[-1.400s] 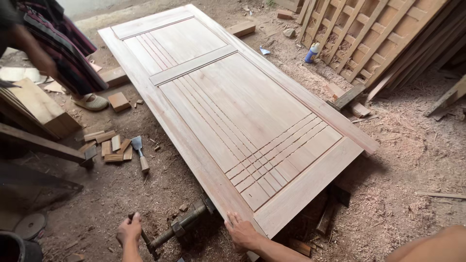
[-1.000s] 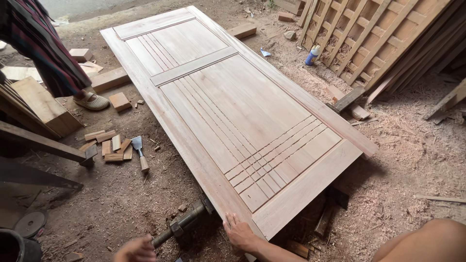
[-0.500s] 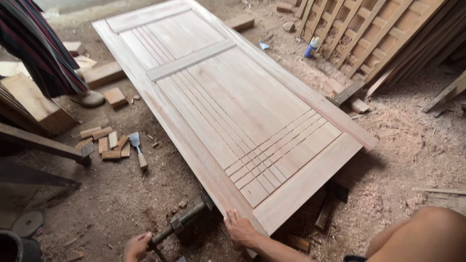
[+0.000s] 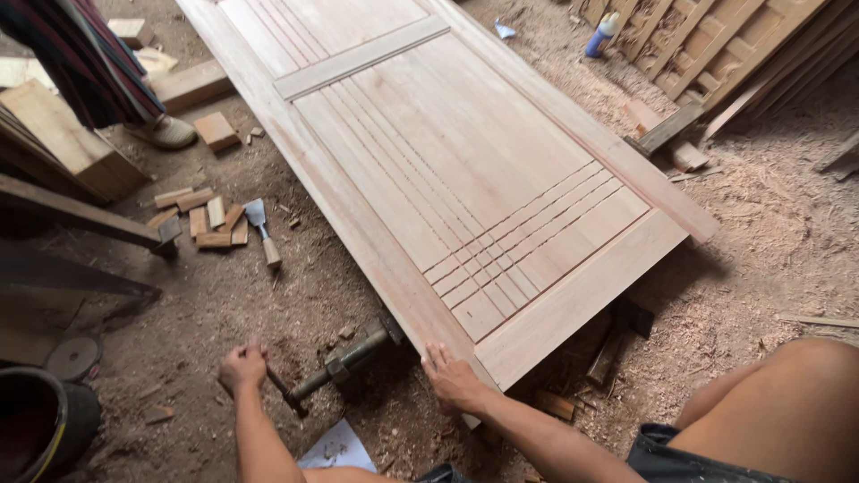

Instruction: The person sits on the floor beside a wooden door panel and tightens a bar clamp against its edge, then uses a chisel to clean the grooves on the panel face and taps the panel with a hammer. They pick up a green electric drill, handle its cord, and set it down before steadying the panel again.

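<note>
Pale reddish-tan door (image 4: 465, 170) — grooved stripe pattern; blue bottle (image 4: 599, 36); dark striped cloth (image 4: 80, 58).

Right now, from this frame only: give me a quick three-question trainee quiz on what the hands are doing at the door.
1. True or false: the right hand rests on the near corner of the wooden door.
2. Multiple choice: the left hand grips A) the chisel, B) the handle of the metal clamp, C) a wood block.
3. Short answer: what tool lies on the ground beside the pile of small wood blocks?

Key
1. True. Its fingers lie against the door's edge.
2. B. The clamp's bar runs under the door's edge.
3. A chisel with a wooden handle.
</note>
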